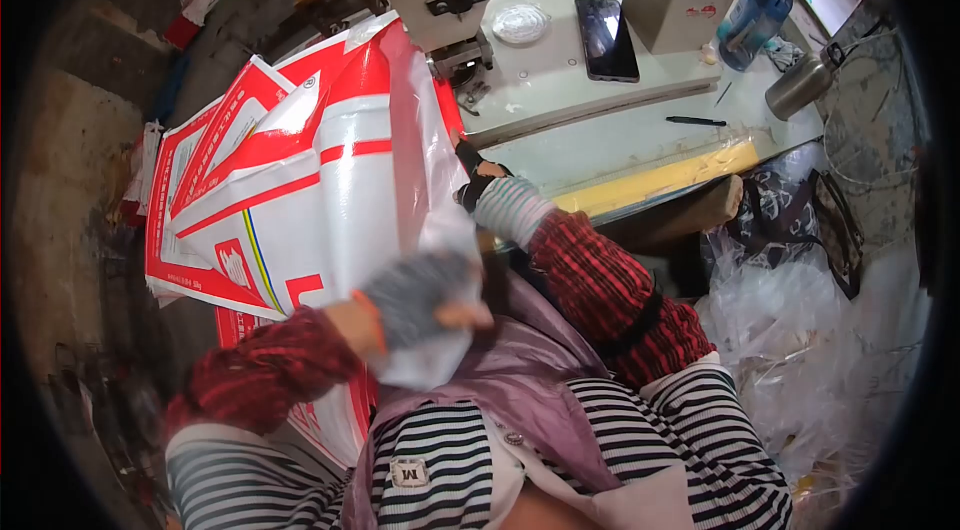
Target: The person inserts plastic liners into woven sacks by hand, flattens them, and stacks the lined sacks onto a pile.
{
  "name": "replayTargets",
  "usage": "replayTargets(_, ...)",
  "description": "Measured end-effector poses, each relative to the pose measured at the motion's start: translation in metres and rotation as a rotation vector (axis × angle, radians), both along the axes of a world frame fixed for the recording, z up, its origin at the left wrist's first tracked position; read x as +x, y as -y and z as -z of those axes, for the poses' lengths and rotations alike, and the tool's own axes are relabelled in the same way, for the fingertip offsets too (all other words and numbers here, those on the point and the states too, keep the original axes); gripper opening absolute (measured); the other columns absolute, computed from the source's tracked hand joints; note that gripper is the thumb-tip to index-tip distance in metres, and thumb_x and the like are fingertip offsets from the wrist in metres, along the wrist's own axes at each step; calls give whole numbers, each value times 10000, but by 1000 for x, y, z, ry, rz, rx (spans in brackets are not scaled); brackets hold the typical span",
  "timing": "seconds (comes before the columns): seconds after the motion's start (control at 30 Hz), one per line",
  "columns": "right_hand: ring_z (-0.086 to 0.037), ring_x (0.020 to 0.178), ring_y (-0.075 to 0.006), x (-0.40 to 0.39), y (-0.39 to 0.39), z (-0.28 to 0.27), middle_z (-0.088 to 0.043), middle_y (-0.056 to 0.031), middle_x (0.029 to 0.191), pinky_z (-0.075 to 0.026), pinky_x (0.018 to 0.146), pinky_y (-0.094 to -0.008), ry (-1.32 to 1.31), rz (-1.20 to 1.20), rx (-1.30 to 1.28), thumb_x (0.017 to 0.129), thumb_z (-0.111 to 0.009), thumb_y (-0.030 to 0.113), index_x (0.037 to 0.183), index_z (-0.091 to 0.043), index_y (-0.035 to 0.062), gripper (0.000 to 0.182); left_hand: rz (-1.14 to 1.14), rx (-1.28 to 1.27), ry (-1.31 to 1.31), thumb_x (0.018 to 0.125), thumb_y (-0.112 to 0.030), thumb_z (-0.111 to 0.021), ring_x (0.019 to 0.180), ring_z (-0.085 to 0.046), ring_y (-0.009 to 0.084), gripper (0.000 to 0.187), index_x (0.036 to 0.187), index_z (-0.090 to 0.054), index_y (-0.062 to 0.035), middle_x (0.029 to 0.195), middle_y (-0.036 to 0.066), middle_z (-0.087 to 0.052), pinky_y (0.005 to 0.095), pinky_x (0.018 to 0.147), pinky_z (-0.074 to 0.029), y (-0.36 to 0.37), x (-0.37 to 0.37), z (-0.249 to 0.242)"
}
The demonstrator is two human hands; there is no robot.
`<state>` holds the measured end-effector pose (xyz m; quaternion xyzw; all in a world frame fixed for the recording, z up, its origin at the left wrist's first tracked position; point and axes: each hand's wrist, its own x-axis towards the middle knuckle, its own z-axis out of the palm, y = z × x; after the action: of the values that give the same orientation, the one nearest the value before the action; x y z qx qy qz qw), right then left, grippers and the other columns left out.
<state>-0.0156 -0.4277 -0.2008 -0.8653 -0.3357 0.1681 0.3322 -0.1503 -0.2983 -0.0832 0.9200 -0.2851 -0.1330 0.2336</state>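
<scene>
Large white-and-red printed woven bags (355,190) lie stacked from the left of the sewing machine (560,40) down to the lap. My left hand (425,305), in a grey fingerless glove and blurred by motion, is closed on white bag material near the lap. At the table's front edge, just below the machine's needle area, my right hand (484,176) wears a dark glove with a striped cuff. It grips the bag's right edge, its fingertips partly hidden.
A phone (606,40) and a coil of white thread (521,24) rest on the machine. On the table's right are a black pen (696,121), a metal bottle (800,85) and a blue bottle (755,25). Clear plastic bags (780,330) are heaped at the right.
</scene>
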Motion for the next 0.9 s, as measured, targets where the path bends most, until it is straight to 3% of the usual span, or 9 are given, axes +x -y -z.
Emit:
replayTargets(0.1, -630, 852, -361, 3, 6, -10, -649, -191, 930, -494, 745, -443, 205, -309, -388, 873, -388, 276, 1113, -592, 130, 347, 289, 159, -598, 832, -326, -613, 826, -600, 271, 307, 914, -570, -33, 891, 133, -596, 377, 752, -481, 13, -8, 0)
replayTargets(0.23, -603, 942, -362, -1, -29, 72, -632, -199, 993, -488, 786, -427, 90, -116, -240, 870, -418, 266, 1210, -516, 115, 386, -354, -145, -445, 868, -165, -562, 627, -570, 162, 122, 817, -585, -57, 759, 73, -597, 297, 562, -467, -11, 4, -38)
replayTargets(0.33, -586, 880, -390, -27, -16, 55, -617, -235, 924, -479, 756, -423, 162, -9, -96, 832, -533, 258, 1298, -391, 71, 522, 485, 322, -40, 802, -402, -528, 734, -603, 271, 315, 763, -623, -104, 794, 74, -634, 392, 708, -446, 19, -20, -14)
replayTargets(0.5, -586, 754, -406, -29, 5, 28, -594, -274, 818, -462, 676, -436, 43, 88, 25, 766, -505, 122, 1379, -255, 31, 668, 588, 728, -54, 613, -247, -588, 673, -625, 235, 140, 678, -683, -168, 678, 45, -652, 380, 641, -434, 10, -4, -42)
replayTargets(0.53, -602, 717, -354, -31, 9, 40, -596, -249, 783, -470, 639, -408, 158, 98, 102, 788, -465, 69, 1291, -379, -28, 520, 592, 664, 85, 641, -261, -585, 641, -610, 230, 144, 666, -678, -155, 656, 38, -639, 388, 600, -422, 5, 11, -62)
replayTargets(0.57, -616, 698, -327, -37, 20, 38, -629, -169, 791, -478, 682, -411, 167, 4, -91, 812, -454, 159, 828, -609, 40, 196, 547, 633, 132, 552, -255, -629, 677, -576, 246, 240, 739, -633, -105, 709, 76, -590, 391, 619, -394, 13, 28, -95)
replayTargets(0.7, -621, 683, -279, -38, 12, -8, -610, -165, 707, -488, 678, -353, 698, -277, 46, 746, -482, 89, 739, -576, 1, 129, 607, 356, -351, 613, -217, -633, 770, -611, 341, 252, 813, -644, -65, 784, 131, -631, 436, 694, -485, 55, 9, -94)
replayTargets(0.8, -626, 712, -296, -53, -1, 29, -616, -177, 722, -494, 631, -378, 1062, -278, -343, 753, -470, 57, 786, -596, -21, 152, 706, 799, -633, 668, -250, -599, 823, -618, 350, 302, 903, -651, -68, 852, 174, -643, 436, 738, -503, 67, 7, -62)
replayTargets(0.9, -647, 821, -329, -61, -4, -37, -648, -207, 860, -509, 666, -419, 48, 141, -271, 833, -403, 125, 1178, -497, -11, 383, 410, 282, -418, 643, -406, -647, 855, -619, 342, 438, 962, -662, -107, 905, 146, -653, 425, 764, -495, -74, 20, -7)
